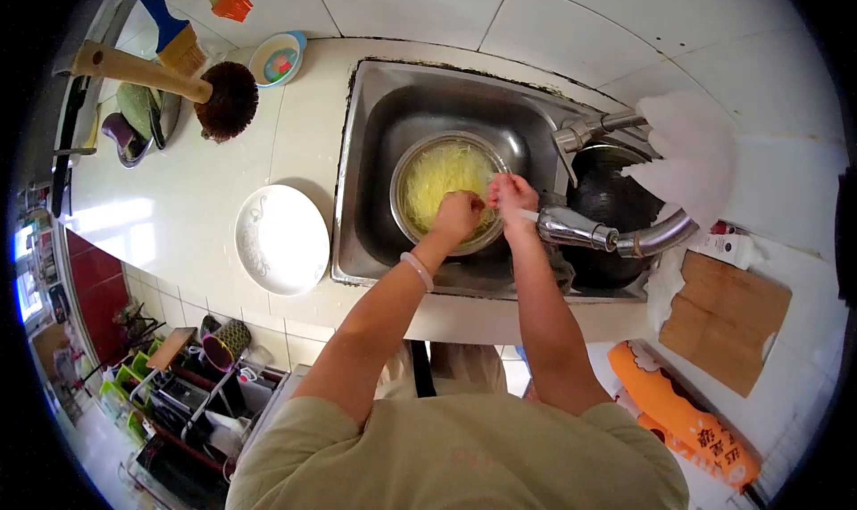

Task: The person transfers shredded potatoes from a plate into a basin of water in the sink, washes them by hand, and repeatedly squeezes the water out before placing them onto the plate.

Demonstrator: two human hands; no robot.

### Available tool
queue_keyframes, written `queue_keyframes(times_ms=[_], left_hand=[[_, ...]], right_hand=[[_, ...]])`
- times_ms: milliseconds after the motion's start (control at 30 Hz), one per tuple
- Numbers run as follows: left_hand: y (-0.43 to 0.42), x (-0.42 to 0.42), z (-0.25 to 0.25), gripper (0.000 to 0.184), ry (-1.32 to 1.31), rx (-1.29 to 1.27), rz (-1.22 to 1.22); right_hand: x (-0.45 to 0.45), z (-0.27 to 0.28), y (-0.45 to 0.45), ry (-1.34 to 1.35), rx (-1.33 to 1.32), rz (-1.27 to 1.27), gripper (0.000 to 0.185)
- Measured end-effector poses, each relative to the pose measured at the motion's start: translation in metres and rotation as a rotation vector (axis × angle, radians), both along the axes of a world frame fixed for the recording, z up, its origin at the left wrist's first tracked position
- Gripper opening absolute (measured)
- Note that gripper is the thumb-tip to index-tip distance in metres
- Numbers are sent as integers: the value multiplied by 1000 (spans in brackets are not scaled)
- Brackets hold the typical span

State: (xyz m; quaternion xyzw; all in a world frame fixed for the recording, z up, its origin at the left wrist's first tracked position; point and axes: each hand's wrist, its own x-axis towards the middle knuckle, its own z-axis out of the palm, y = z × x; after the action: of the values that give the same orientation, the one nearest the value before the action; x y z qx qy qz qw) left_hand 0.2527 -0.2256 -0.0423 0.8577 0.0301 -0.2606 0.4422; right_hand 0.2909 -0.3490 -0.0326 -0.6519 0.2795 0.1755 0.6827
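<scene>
A round metal bowl (399, 186) stands in the sink basin (368, 202), filled with thin pale-yellow shreds (446, 172) that look like shredded potato. Over the bowl's near right part is my left hand (460, 213), its fingers curled down at the shreds; what they hold, if anything, is hidden. My right hand (511, 195) is closed at the bowl's right rim, fingers bent in towards the left hand. Its contents cannot be made out. The chrome faucet spout (571, 228) points at my right wrist, with a whitish streak at its mouth.
A white plate (282, 240) lies on the counter left of the sink. A dark wok (607, 193) fills the right basin. Further left are a small blue-handled bowl (277, 60) and a hanging round brush (226, 102). Brown cardboard (725, 318) is at right.
</scene>
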Motion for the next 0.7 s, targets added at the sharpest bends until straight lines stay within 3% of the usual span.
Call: queue_keyframes(times_ms=[33, 100, 133, 267, 300, 367, 433, 533, 633, 700], left_hand=[[-6, 2, 2, 36, 0, -3, -1], [-20, 4, 2, 16, 253, -682, 521], [-25, 6, -2, 12, 349, -906, 655], [-21, 4, -47, 14, 265, -936, 666], [-18, -1, -78, 19, 335, -697, 475], [-13, -10, -98, 26, 387, -454, 290], [-11, -28, -109, 38, 315, -39, -169], [-7, -49, -170, 35, 165, 54, -171], [6, -48, -124, 37, 67, 104, -181], [10, -41, -80, 36, 105, 130, -256]], right_hand=[[2, 9, -3, 0, -3, -1, 15], [1, 24, -14, 30, 357, -62, 19], [-3, 27, -14, -53, 460, -85, 20], [-2, 21, -20, -25, 639, 35, 26], [-4, 28, -18, -23, 641, 39, 26], [-8, 51, -8, 201, 452, 183, 39], [-7, 47, -14, 281, 448, 329, 48], [-11, 42, -26, 450, 542, 229, 50], [-10, 19, -44, 304, 438, 330, 52], [-6, 37, -46, 270, 786, 268, 64]])
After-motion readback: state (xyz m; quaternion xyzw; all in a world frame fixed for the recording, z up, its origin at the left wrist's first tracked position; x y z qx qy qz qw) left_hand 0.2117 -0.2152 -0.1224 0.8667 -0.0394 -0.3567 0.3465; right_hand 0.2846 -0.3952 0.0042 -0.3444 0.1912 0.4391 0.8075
